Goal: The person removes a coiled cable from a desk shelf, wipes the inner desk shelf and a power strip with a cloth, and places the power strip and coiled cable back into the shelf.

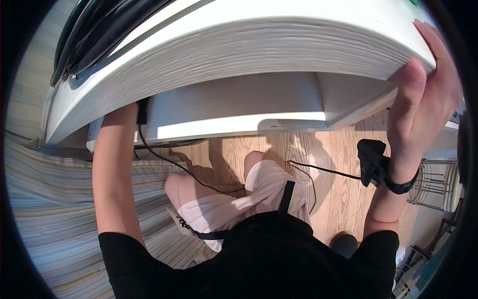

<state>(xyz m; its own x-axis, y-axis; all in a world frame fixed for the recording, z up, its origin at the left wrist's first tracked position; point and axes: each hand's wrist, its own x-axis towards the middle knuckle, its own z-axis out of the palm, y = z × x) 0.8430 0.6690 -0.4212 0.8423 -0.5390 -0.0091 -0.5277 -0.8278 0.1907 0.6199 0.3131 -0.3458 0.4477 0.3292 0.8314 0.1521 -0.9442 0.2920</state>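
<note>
A white piece of furniture with a thick, ridged front edge (261, 52) spans the view before me. My right hand (425, 97) grips its right end, with the thumb against the front edge and the fingers over the top. My left forearm (114, 168) reaches under the left part of that edge, into the shadowed space above a lower white rail (239, 125). The left hand itself is hidden there. Beside that forearm hangs a black wrist device (142, 112), partly covered, with a cable (179, 166) running down from it.
Black folded straps or bags (101, 41) lie on top at the upper left. A striped bedspread (63, 209) is on my left, over a wood-patterned floor (336, 194). Another black device (371, 162) on my right wrist trails a cable (325, 170). A wire rack (435, 185) stands at right.
</note>
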